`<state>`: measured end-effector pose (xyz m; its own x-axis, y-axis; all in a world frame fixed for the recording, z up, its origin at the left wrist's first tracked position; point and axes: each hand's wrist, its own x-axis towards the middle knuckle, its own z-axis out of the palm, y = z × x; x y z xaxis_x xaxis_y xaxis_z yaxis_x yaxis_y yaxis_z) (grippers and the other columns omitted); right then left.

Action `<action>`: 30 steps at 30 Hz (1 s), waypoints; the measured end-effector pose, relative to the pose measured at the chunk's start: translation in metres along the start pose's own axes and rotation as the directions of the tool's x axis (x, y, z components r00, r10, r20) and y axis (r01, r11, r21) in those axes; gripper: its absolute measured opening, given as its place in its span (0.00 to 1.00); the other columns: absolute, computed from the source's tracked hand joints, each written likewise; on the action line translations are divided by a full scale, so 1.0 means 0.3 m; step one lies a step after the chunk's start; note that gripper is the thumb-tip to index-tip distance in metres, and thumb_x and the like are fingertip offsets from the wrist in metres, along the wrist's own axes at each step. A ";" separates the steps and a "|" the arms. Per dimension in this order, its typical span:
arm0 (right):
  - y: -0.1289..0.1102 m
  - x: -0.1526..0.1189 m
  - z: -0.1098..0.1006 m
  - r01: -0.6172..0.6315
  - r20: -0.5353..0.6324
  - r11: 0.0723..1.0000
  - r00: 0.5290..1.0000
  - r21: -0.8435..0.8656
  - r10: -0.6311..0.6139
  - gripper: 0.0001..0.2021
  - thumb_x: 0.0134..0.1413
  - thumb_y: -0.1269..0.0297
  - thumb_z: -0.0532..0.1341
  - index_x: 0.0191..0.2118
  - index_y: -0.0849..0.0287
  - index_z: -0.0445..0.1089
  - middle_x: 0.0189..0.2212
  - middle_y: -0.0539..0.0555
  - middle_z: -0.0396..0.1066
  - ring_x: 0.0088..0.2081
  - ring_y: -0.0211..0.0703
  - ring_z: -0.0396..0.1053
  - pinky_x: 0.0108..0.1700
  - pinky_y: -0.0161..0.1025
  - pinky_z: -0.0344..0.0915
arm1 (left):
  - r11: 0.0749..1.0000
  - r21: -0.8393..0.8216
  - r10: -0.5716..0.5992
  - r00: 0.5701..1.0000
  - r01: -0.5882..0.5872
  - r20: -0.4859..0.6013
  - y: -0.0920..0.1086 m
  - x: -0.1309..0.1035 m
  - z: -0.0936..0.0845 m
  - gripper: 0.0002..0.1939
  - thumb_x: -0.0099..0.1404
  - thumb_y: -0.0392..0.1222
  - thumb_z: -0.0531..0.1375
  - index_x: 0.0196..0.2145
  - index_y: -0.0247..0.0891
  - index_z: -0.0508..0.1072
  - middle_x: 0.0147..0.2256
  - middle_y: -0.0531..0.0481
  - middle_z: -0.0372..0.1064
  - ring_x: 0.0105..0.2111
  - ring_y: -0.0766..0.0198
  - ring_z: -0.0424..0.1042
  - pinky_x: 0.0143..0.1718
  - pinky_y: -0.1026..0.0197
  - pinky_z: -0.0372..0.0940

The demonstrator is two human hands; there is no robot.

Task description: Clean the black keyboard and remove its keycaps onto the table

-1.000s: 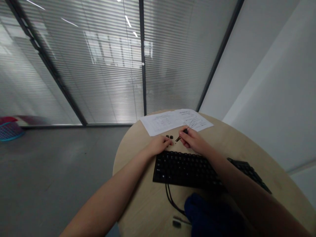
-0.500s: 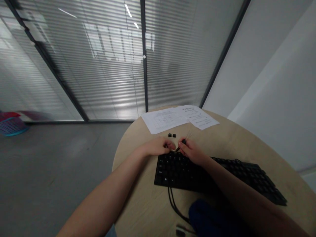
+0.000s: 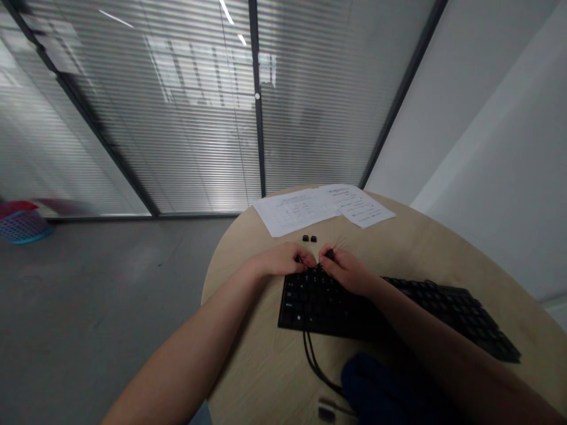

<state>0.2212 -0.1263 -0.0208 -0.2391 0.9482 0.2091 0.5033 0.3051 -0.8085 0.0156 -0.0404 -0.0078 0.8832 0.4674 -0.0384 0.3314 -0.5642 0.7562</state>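
A black keyboard (image 3: 310,304) lies at a slant on the round wooden table. At its upper left edge, my left hand (image 3: 290,260) is closed, fingers curled down to the keys; whatever sits in the fingertips is hidden. Just beside it, my right hand (image 3: 348,270) pinches a small black keycap puller (image 3: 330,254) with thin wires sticking out from its far end. The puller's lower end points at the top row of keys, between both hands. Two loose black keycaps (image 3: 305,238) lie side by side on the table beyond the keyboard. My right forearm covers the keyboard's middle.
Printed paper sheets (image 3: 296,211) lie at the table's far edge. Black cables (image 3: 315,367) run from under the keyboard toward a dark blue cloth-like thing (image 3: 370,383) and a plug (image 3: 326,409) in front. A blue basket (image 3: 24,227) stands on the floor at left.
The puller has tipped slightly in my right hand, and less of its lower end shows. My left hand stays at the keyboard edge. The view has shifted a little.
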 end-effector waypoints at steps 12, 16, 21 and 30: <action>0.009 -0.008 0.010 0.130 0.117 0.973 0.987 -0.189 -0.109 0.08 0.65 0.60 0.55 0.36 0.55 0.67 0.32 0.51 0.72 0.36 0.46 0.69 0.42 0.42 0.61 | 0.999 -0.016 -0.049 0.999 0.049 0.000 0.001 0.000 -0.001 0.14 0.55 0.34 0.58 0.37 0.37 0.81 0.32 0.52 0.78 0.32 0.63 0.72 0.36 0.61 0.65; 0.024 -0.012 0.019 0.117 0.029 0.980 0.993 -0.160 -0.114 0.07 0.65 0.60 0.54 0.37 0.55 0.67 0.32 0.52 0.72 0.35 0.46 0.69 0.41 0.42 0.62 | 0.998 -0.018 -0.060 0.998 0.060 0.000 0.000 0.000 0.000 0.15 0.55 0.34 0.58 0.38 0.38 0.81 0.32 0.52 0.78 0.31 0.63 0.72 0.35 0.62 0.64; 0.054 -0.008 0.024 0.050 -0.152 0.998 0.987 0.037 -0.044 0.10 0.67 0.55 0.53 0.36 0.54 0.63 0.25 0.47 0.64 0.27 0.41 0.64 0.32 0.38 0.61 | 0.997 -0.064 -0.052 0.998 0.053 0.025 -0.006 0.001 0.001 0.15 0.54 0.33 0.58 0.38 0.36 0.81 0.32 0.51 0.77 0.32 0.63 0.72 0.35 0.62 0.64; 0.032 -0.001 0.020 0.040 -0.183 0.999 0.982 0.035 -0.033 0.09 0.66 0.55 0.52 0.35 0.53 0.61 0.20 0.44 0.59 0.22 0.40 0.59 0.27 0.37 0.57 | 0.995 -0.102 -0.010 0.983 -0.009 -0.182 0.018 0.000 -0.006 0.18 0.59 0.40 0.63 0.47 0.35 0.79 0.36 0.48 0.77 0.33 0.63 0.71 0.36 0.62 0.64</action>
<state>0.2210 -0.1241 -0.0319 -0.0991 0.9377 0.3329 0.4643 0.3395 -0.8180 0.0168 -0.0422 -0.0028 0.8045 0.5893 0.0739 0.2879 -0.4958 0.8193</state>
